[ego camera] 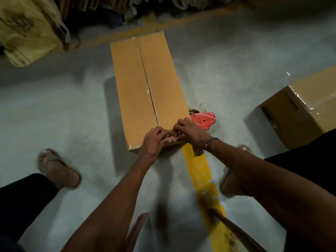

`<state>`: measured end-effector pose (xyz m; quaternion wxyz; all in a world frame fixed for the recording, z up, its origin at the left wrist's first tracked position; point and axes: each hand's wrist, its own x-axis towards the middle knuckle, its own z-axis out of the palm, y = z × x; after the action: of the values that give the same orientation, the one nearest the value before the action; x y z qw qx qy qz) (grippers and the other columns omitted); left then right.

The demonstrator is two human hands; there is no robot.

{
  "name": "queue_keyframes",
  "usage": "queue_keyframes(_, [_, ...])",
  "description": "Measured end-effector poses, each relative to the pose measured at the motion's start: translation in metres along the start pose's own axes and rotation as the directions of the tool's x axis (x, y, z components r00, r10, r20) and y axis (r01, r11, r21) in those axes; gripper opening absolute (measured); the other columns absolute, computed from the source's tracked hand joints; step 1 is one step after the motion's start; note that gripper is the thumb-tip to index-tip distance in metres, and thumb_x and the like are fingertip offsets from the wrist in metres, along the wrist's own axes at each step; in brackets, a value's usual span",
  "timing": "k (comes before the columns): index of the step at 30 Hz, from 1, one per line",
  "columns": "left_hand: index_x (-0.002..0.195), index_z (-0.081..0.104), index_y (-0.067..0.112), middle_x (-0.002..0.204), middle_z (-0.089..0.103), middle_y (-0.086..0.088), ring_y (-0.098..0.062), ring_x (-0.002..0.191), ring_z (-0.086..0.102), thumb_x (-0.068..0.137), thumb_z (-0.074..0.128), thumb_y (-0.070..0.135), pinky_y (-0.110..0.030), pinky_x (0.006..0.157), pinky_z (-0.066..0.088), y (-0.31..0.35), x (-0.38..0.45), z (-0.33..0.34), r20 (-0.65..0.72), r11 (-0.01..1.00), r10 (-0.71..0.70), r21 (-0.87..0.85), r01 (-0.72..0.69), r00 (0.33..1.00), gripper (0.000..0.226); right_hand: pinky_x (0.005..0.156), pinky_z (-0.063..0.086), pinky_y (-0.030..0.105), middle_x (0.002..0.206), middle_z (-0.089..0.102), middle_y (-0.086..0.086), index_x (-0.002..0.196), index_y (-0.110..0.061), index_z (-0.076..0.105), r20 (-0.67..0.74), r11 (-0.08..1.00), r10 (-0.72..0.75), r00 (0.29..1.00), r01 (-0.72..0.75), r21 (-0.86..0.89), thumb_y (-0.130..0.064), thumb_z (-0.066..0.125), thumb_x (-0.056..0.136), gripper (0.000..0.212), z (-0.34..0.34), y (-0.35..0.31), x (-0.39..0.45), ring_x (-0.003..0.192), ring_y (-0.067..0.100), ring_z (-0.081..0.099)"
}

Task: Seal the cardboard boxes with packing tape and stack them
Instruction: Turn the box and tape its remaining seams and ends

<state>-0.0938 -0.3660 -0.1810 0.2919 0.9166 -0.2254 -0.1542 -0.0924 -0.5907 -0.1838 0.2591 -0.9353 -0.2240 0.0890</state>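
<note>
A long brown cardboard box (145, 84) lies on the floor with its flaps closed and clear tape glinting along the centre seam. Both hands meet at the box's near top edge. My left hand (154, 140) and my right hand (190, 130) have curled fingers that pinch the clear packing tape (172, 136) over that edge. A red tape dispenser (203, 120) lies on the floor just right of the box, behind my right hand. A second taped cardboard box (298, 113) sits to the right.
A yellow floor line (201, 171) runs from the box toward me. My sandalled feet (58, 168) stand either side. Pale sacks (27, 30) and stacked goods line the far left. Open grey floor lies left of the box.
</note>
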Motion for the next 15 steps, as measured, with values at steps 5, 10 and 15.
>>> queue_keyframes(5, [0.147,0.056,0.023,0.131,0.051,-0.012,-0.028,0.11,0.048,0.094,0.069,0.007,-0.038,0.086,0.048,-0.015,-0.012,-0.005,0.08,0.969,0.175,0.165,-0.187,0.981,0.057,0.074,0.041,0.038,0.109,0.05,0.007,0.118,-0.017,0.055,0.122,0.934,-0.134,0.983,0.167,-0.317,-0.029,0.067,0.094,0.03,-0.004,0.004,0.003,0.092,0.022,0.04])
queue_keyframes(10, [0.151,0.049,0.027,0.136,0.045,-0.008,-0.024,0.115,0.045,0.086,0.074,-0.001,-0.033,0.092,0.044,-0.019,-0.015,-0.011,0.117,0.977,0.158,0.127,-0.172,0.981,0.075,0.068,0.048,0.04,0.112,0.045,0.003,0.122,-0.021,0.05,0.178,0.93,-0.111,0.978,0.166,-0.328,-0.023,0.07,0.089,0.039,-0.013,-0.001,0.003,0.094,0.019,0.038])
queue_keyframes(15, [0.139,0.051,0.021,0.129,0.047,0.003,-0.015,0.11,0.053,0.086,0.081,0.016,-0.032,0.092,0.052,-0.006,-0.014,-0.022,0.074,0.999,0.039,-0.031,-0.037,0.996,0.062,0.061,0.044,0.038,0.105,0.049,0.003,0.11,-0.019,0.053,0.219,0.963,-0.076,0.973,0.129,-0.238,-0.06,0.063,0.082,0.05,-0.017,-0.035,0.024,0.087,0.018,0.046])
